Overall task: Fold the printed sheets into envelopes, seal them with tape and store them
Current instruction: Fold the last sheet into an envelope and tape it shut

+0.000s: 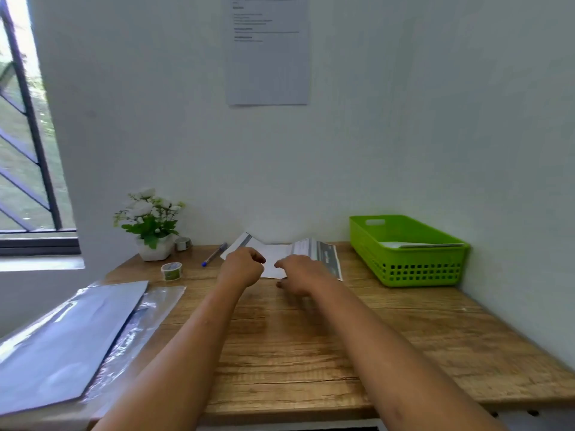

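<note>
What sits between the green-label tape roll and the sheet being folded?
A blue-capped pen lies on the table between the tape roll and the printed sheet; seen in the head view.
</note>
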{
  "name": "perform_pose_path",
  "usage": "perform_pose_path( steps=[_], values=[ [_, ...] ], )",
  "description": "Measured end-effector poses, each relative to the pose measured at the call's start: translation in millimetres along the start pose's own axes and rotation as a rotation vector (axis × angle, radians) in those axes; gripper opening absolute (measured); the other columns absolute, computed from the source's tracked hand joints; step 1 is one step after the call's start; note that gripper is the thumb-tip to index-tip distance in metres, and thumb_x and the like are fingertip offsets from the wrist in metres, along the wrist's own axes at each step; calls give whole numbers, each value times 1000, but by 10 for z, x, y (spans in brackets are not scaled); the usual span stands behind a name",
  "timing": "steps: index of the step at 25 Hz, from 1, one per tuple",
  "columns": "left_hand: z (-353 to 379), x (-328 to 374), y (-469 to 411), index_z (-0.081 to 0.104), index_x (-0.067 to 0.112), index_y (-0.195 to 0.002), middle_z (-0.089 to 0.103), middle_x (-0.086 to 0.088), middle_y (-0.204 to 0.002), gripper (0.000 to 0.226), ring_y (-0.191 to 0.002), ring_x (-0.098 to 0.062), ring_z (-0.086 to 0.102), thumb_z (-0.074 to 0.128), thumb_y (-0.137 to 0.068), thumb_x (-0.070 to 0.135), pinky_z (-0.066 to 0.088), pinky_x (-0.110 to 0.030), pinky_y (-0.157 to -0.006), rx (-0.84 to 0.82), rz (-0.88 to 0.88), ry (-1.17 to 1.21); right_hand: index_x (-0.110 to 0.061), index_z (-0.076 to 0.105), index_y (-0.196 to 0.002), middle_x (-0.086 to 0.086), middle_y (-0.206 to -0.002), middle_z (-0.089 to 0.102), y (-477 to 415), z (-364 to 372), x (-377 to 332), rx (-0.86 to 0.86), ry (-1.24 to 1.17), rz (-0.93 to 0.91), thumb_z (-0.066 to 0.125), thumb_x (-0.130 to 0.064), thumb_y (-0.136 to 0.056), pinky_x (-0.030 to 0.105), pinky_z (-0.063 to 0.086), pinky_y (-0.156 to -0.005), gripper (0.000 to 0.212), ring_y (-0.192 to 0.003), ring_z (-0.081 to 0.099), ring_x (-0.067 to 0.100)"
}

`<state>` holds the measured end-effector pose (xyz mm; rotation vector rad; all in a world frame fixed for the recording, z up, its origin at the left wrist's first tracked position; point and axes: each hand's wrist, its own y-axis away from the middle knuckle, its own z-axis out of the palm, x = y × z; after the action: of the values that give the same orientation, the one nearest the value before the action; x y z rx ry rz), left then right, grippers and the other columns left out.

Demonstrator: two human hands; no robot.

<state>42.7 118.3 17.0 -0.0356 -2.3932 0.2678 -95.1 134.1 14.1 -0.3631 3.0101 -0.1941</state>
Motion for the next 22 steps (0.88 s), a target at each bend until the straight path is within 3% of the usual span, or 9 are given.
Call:
perform_pose_path(
  steps=[4,9,11,13,19,22],
  values=[
    [-344,-226,67,66,20,-114,61,-1,-125,29,-116,-18,54,62,-86,14,43,-30,-97,-56,-6,-115,-22,35,-144,6,-150,36,-213,158,-396,-69,42,10,46,-49,-93,50,26,-111,59,-138,34,29],
    [-877,-592,182,68,20,-109,66,-5,-115,26,-104,-22,59,57,-87,12,49,-32,-92,37,-91,-136,-27,39,-142,5,-140,49,-340,163,-1186,-58,-197,-209,57,-34,-89,42,42,-101,56,-127,49,27],
    [-1127,-796,261,67,17,-114,64,-5,-117,30,-105,-23,58,56,-87,8,49,-30,-91,85,-130,-158,-20,43,-141,6,-140,50,-294,143,-1576,-106,-242,-319,56,-32,-91,32,42,-98,53,-126,49,26],
    [-1365,-1007,377,66,13,-117,62,-8,-120,32,-108,-24,57,58,-86,7,48,-30,-92,120,-188,-183,-17,43,-141,6,-143,48,-230,133,-1903,-172,-297,-380,56,-32,-92,32,40,-97,52,-128,48,25],
    [-1845,-1736,811,62,6,-121,62,-15,-119,34,-104,-28,60,57,-88,9,47,-31,-84,77,-393,-256,-22,56,-130,-3,-134,54,142,115,-2486,-241,-267,-596,67,-51,-79,26,40,-88,59,-119,51,15],
    [-1840,-1864,874,66,9,-115,65,-11,-112,34,-109,-27,60,61,-82,6,47,-29,-89,134,-428,-171,-26,54,-131,-3,-129,54,378,119,-2647,-250,-137,-647,66,-64,-72,34,46,-92,71,-114,51,17]
  ],
)
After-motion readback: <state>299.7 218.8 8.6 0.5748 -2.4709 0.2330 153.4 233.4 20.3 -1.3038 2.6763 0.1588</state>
